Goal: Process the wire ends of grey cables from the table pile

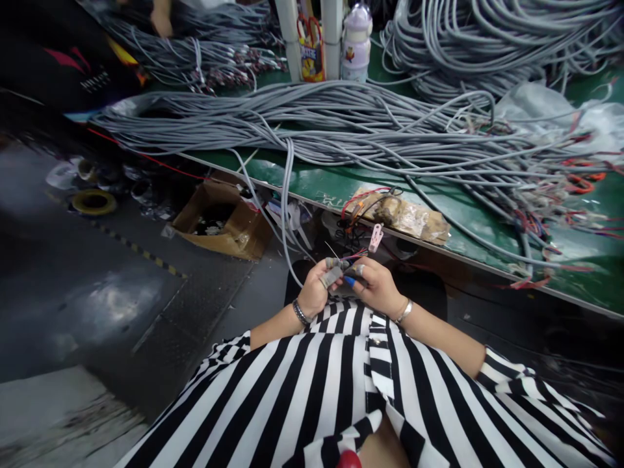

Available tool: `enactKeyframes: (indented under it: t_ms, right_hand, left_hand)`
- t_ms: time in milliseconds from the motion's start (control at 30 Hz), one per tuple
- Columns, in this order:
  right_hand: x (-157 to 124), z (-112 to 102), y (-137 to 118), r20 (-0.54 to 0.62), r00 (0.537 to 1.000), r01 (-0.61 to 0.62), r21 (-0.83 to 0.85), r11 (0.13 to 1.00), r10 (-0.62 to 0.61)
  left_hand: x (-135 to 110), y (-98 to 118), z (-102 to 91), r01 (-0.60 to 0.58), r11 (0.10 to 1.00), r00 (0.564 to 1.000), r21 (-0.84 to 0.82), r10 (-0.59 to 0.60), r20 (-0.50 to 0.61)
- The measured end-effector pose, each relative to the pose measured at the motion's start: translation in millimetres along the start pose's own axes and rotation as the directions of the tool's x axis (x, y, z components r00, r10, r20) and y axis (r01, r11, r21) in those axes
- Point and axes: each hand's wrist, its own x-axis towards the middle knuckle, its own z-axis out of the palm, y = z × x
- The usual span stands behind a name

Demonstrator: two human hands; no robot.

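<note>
My left hand is closed around the end of a grey cable that loops down from the table edge. Close beside it, my right hand is pinched at the same cable end, where thin coloured wires fan out. Grey wrapping covers some fingertips on both hands. A small blue piece shows at my right fingers; whether it is a cover or a tool tip I cannot tell. Both hands are in front of my striped shirt, just below the table edge. My fingers partly hide the wire ends.
A long bundle of grey cables lies across the green table. Near its edge are a taped cardboard strip and a pink clip. Behind stand a bottle and scissors. Another person's hand is at upper left.
</note>
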Motion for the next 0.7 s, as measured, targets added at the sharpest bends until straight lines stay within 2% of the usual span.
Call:
enactKeyframes:
  t_ms: [133,267,333,400,500,600,700]
  right_hand:
    - [0,1,0,0.047,0.997,0.067,-0.085,0.994,-0.063]
    - [-2,-7,-8,0.106,0.991,0.089,-0.025,0.996,-0.086]
    - [-4,-15,-14,0.05,0.997,0.066,0.0,0.998,-0.066]
    - [-5,-22,-21,-0.074,0.997,0.01,-0.016,1.0,-0.011]
    - [-4,-29,-27,-0.241,0.966,-0.112,-0.07,0.991,0.093]
    - [1,-29,-27,-0.263,0.959,-0.139,-0.116,0.983,0.105]
    - [3,-27,-22,-0.202,0.979,-0.014,-0.155,0.988,-0.018]
  left_hand:
    - [1,0,4.4,-0.01,1.0,1.0,0.025,0.01,0.001]
    - [2,-2,5.4,-0.018,0.996,0.999,0.082,0.021,-0.043]
    - [2,-4,3.7,-0.031,0.991,0.997,0.127,0.039,-0.061]
    - [2,-5,1.6,-0.061,0.981,0.995,0.184,0.074,-0.065]
    - [1,-5,-0.1,-0.114,0.957,0.992,0.267,0.124,-0.018]
    - [0,-2,-0.1,-0.171,0.924,0.985,0.342,0.168,0.038]
    - [-1,0,-0.3,-0.227,0.886,0.973,0.404,0.22,0.065]
